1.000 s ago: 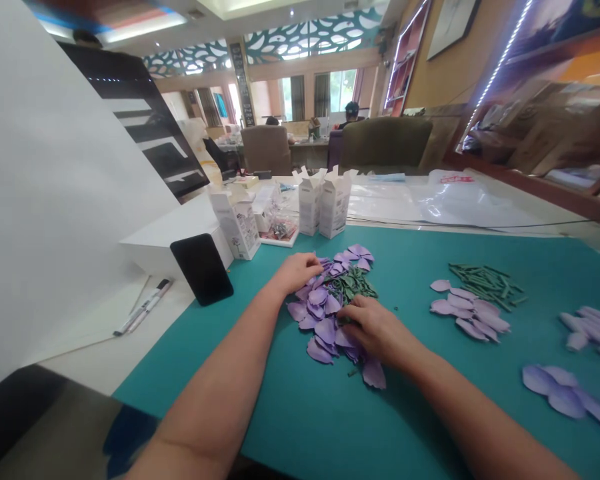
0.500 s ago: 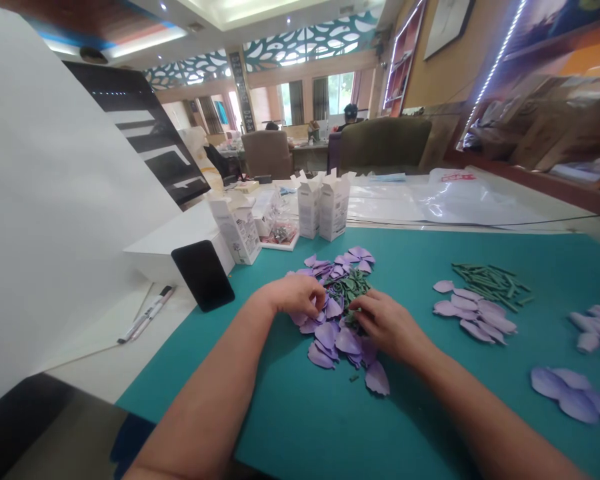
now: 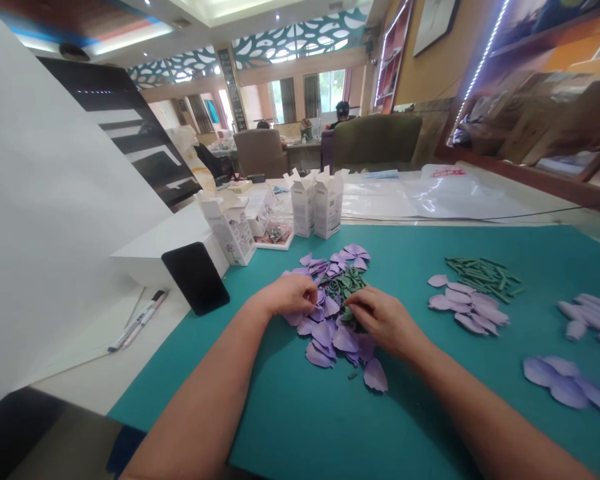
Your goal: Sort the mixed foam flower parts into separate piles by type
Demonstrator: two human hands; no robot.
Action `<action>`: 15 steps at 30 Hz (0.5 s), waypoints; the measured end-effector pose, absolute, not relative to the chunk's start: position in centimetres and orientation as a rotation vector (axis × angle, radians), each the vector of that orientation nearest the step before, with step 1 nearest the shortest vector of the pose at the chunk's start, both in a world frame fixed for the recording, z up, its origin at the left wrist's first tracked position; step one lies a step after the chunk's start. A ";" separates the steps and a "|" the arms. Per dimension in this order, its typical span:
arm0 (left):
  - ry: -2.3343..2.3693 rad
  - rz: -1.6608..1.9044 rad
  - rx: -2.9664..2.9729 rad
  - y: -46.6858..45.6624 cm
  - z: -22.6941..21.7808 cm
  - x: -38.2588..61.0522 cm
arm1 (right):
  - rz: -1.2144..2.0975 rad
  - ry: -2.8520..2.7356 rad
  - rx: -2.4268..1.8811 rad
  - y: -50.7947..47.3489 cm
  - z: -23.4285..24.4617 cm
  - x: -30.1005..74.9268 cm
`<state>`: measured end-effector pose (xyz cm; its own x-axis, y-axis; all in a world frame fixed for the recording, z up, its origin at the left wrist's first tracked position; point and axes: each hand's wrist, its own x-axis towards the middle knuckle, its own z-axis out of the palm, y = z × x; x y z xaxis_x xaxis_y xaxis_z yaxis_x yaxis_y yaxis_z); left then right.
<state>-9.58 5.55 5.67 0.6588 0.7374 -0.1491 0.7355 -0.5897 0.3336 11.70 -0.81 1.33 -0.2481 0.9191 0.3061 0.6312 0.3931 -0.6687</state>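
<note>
A heap of purple petals (image 3: 321, 332) lies on the green mat, with small green leaf-like pieces (image 3: 349, 283) piled in its middle. My left hand (image 3: 291, 295) rests at the heap's left side, fingers curled down against the petals. Whatever is between those fingertips is hidden. From the right, my right hand (image 3: 384, 319) reaches in with thumb and fingers pinched together at the edge of the green pieces. I cannot make out what it pinches. One loose petal (image 3: 375, 375) lies just below the right hand, near a tiny green scrap (image 3: 353, 376).
Green sticks (image 3: 483, 277), pale purple petals (image 3: 467, 303), purple rolls (image 3: 590, 315) and larger petals (image 3: 563, 383) lie on the right of the mat (image 3: 300, 420). Left are a black tablet-like panel (image 3: 195, 279) and pens (image 3: 137, 321). White boxes (image 3: 329, 205) stand behind the heap.
The view has shifted slightly, so everything sits a little further left. Both hands stay at the same places on the heap, with only slight finger movement.
</note>
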 end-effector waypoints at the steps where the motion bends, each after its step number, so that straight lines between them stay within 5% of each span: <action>1: 1.150 0.070 2.465 5.5 5.9 -9.6 | 0.647 -1.904 -1.336 -0.9 1.5 11.6; 8: 0.941 0.624 2.286 3.4 7.2 -7.5 | 1.698 -1.053 -1.146 -1.8 3.2 10.2; 15: 1.059 0.266 2.404 3.6 7.4 -8.0 | 1.772 -0.803 -1.009 -1.4 3.0 10.8</action>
<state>-8.01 3.63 7.36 0.6789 0.7340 -0.0205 0.6371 -0.5750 0.5133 10.84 -1.36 3.00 -0.2463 0.9245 -0.2909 -0.3909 -0.3694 -0.8430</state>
